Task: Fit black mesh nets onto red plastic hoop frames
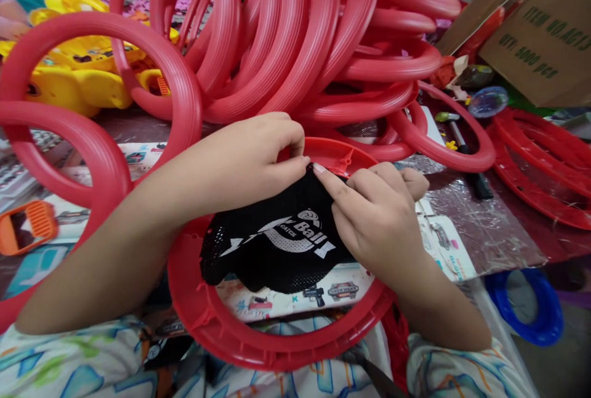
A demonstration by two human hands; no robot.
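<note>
A red plastic ring (277,352) lies at the table's front edge, its ribbed inner side facing up. Across its opening hangs a black mesh net (272,201) with white "Ball" and "Catch" print. At the ring's far rim my left hand (258,161) pinches the net's top edge between thumb and curled fingers. My right hand (378,207) meets it there, its index fingertip pressed on the same edge and the other fingers bent. The net's lower edge hangs loose over printed card. What lies exactly under the fingertips is hidden.
Many red rings (295,34) are heaped behind the work. Yellow plastic parts (78,84) and an orange piece (30,225) lie left. To the right are a hammer-like tool (462,139), flat red rings (545,164), a carton (545,40) and a blue ring (526,308).
</note>
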